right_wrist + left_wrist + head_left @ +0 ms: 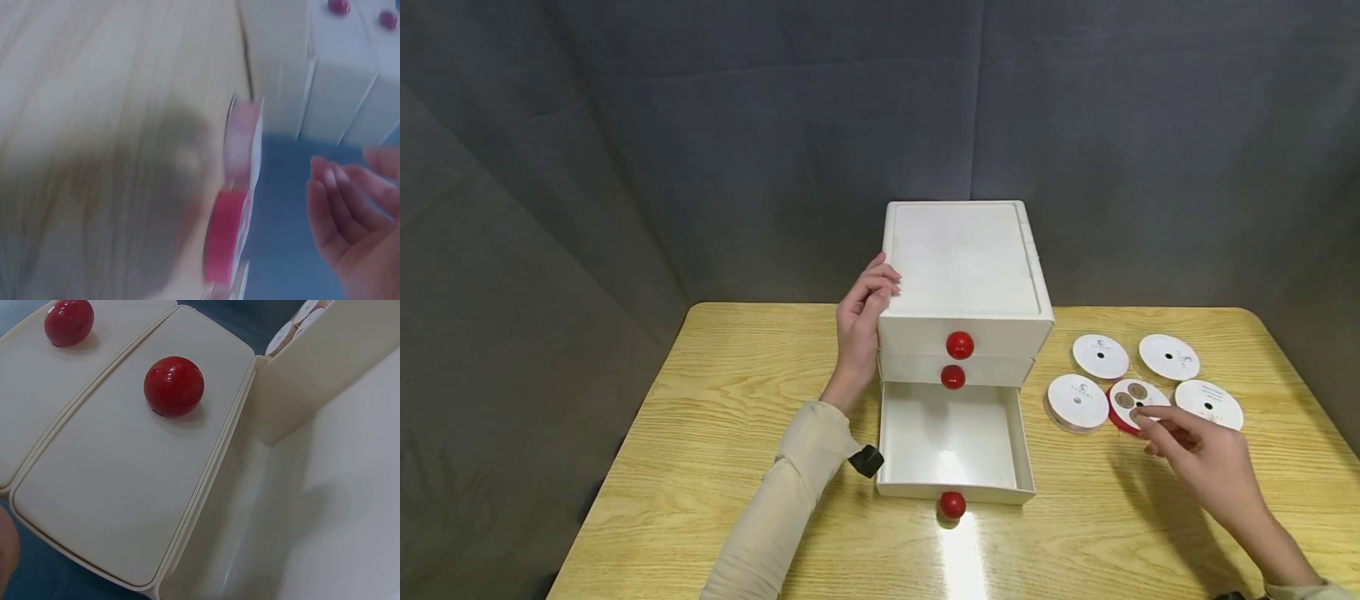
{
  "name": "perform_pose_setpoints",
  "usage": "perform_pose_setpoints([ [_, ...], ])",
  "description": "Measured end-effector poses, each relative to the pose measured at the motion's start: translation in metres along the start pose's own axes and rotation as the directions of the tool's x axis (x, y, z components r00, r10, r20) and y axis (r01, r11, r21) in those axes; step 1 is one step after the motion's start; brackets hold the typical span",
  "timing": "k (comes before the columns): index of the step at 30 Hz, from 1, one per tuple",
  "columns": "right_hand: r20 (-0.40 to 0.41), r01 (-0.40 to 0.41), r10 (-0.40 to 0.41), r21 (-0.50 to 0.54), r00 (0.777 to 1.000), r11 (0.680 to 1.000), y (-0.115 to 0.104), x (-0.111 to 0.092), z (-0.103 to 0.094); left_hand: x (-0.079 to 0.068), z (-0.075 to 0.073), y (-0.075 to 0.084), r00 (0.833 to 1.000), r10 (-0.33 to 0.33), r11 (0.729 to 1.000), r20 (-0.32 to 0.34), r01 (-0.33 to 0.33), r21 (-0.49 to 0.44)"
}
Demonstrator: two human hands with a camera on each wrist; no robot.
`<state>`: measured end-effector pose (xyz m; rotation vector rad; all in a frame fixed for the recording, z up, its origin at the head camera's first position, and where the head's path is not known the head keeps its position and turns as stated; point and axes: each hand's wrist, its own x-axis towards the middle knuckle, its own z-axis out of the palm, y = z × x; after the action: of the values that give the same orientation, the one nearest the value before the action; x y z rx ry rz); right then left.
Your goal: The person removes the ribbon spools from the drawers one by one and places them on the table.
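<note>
A white drawer cabinet [962,258] with red ball knobs stands on the table, its bottom drawer [917,490] pulled out and bare inside. My left hand [863,312] rests against the cabinet's upper left edge, fingertips on the top; the left wrist view shows the two closed drawer fronts [119,469]. On the right, my right hand [1210,462] hovers near a spool of red ribbon [1153,392], fingers loosely bent. In the right wrist view, that hand [356,225] holds nothing and is apart from the red ribbon [226,234] and a pale pink ribbon spool [242,144].
Several white-faced ribbon spools lie flat around the red one, among them a left spool [1078,400], a back spool [1168,357] and a right spool [1213,402]. A dark curtain [775,150] hangs behind the wooden table [700,433].
</note>
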<state>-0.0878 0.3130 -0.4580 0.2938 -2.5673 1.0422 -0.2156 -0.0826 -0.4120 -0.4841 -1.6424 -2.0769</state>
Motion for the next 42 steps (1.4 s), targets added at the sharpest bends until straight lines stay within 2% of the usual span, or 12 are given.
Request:
perform_pose_setpoints([
  [4, 0.078, 0.001, -0.009, 0.091, 0.997, 0.996, -0.021, -0.004, 0.011, 0.0, 0.0, 0.0, 1.0, -0.002, 1.0, -0.002, 0.002, 0.001],
  [9, 0.11, 0.035, -0.054, 0.165, 0.992, 0.986, -0.043, -0.009, 0.025, 0.0, 0.0, 0.0, 1.0, 0.007, 1.0, -0.006, -0.007, -0.003],
  [15, 0.133, 0.156, -0.184, 0.196, 0.974, 0.968, -0.066, -0.016, 0.042, 0.0, 0.0, -0.001, 1.0, 0.009, 1.0, -0.008, -0.009, 0.002],
  [19, 0.152, 0.244, -0.284, 0.24, 0.947, 0.94, -0.078, -0.022, 0.055, 0.0, 0.0, -0.001, 1.0, 0.011, 1.0, -0.006, -0.011, 0.01],
  [25, 0.159, 0.363, -0.447, 0.38, 0.88, 0.851, -0.088, -0.029, 0.077, 0.001, 0.0, 0.0, 1.0, 0.005, 1.0, -0.002, -0.005, 0.018],
  [29, 0.202, 0.387, -0.507, 0.435, 0.838, 0.813, -0.095, -0.033, 0.092, 0.001, 0.001, 0.0, 1.0, 0.008, 1.0, 0.005, -0.008, 0.013],
  [37, 0.348, 0.318, -0.517, 0.491, 0.782, 0.811, -0.105, -0.036, 0.112, 0.001, 0.001, 0.001, 1.0, 0.012, 1.0, 0.013, -0.012, 0.01],
  [42, 0.362, 0.33, -0.495, 0.429, 0.79, 0.841, -0.108, -0.035, 0.119, 0.001, 0.0, 0.001, 1.0, 0.018, 1.0, 0.009, -0.018, 0.014],
])
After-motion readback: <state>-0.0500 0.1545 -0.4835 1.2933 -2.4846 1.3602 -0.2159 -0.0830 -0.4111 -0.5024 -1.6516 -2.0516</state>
